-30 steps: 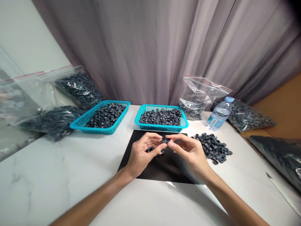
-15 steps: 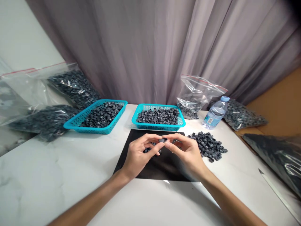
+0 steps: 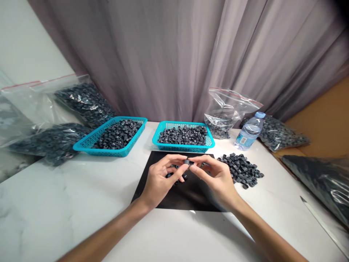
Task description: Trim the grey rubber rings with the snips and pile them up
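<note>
Above a black mat (image 3: 188, 198), my left hand (image 3: 160, 178) pinches a small dark grey plastic cylinder (image 3: 187, 162) between thumb and forefinger. Fingertips of my right hand (image 3: 216, 174) close on a darker small plastic piece (image 3: 192, 163) right against it. Whether the two are joined or only touching, I cannot tell. Several loose dark plastic pieces (image 3: 177, 179) lie on the mat, partly hidden behind my left fingers. Just beyond my right hand, a heap of short hollow dark pieces (image 3: 244, 169) spreads on the white table.
Two turquoise baskets, one at left (image 3: 127, 150) and one in the centre (image 3: 184, 147), hold dark ring-like parts. A water bottle (image 3: 248, 133) stands beside a zip bag (image 3: 218, 125). More filled bags (image 3: 87, 102) flank the table (image 3: 68, 211). A pointed strip (image 3: 321, 223) lies right.
The small cylinder between my fingertips has turned a little and shows more of its side. My hands stay nearly in place; the whole view has shifted very slightly.
</note>
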A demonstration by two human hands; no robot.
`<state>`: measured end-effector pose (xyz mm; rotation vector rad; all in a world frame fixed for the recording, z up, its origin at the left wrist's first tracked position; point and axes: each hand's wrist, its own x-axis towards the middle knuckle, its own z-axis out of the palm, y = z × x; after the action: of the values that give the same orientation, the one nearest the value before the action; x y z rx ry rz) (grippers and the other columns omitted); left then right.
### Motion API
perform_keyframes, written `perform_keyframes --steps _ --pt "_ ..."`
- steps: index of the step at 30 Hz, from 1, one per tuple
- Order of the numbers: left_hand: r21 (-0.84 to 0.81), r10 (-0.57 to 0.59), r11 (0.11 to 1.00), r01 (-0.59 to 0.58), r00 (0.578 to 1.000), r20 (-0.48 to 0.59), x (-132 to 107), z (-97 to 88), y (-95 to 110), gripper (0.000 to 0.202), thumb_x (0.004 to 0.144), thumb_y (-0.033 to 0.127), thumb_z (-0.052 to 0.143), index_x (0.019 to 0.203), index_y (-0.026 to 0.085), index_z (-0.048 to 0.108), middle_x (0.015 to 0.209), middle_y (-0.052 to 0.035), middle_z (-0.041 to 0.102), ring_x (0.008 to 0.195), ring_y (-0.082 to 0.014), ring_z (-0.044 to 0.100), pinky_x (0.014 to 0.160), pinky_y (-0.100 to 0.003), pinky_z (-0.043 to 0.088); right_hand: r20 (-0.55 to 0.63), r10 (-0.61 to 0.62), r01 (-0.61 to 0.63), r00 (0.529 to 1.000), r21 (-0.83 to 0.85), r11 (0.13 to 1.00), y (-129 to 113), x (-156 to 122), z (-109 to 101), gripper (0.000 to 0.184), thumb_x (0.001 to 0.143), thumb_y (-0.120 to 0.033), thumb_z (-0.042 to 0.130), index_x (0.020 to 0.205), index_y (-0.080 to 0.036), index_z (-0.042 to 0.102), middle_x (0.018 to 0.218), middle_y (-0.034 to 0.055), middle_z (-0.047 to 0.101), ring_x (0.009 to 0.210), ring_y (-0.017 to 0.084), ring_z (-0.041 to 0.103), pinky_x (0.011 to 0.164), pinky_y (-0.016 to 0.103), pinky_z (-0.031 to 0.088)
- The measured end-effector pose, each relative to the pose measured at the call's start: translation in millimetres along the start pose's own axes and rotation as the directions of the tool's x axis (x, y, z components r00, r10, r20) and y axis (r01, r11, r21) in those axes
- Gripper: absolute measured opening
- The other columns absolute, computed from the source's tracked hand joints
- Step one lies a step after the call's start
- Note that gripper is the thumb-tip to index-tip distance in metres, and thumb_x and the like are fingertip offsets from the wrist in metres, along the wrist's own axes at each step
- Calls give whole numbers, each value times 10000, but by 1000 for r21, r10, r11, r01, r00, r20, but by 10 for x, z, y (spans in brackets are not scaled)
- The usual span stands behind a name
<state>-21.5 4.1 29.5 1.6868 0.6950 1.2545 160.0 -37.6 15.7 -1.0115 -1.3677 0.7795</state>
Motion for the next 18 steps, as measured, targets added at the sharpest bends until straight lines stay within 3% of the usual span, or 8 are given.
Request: perform_keyframes --steps 7,18 --pt "-25 -22 999 22 1000 10 -5 10 -39 192 865 255 747 1054 223 750 952 -15 723 664 -102 659 582 -212 604 8 -63 64 998 -93 994 -8 -20 8 191 899 -385 719 1043 -270 768 961 44 713 881 201 629 745 319 511" --pt "20 -28 999 28 1000 0 -16 10 -27 155 879 282 732 1030 251 755 971 -15 698 774 -131 664 557 -195 570 -17 -42 42 999 -14 999 -25 -22 -10 187 898 -366 725 1043 -253 757 953 41 696 838 177 622 734 303 520"
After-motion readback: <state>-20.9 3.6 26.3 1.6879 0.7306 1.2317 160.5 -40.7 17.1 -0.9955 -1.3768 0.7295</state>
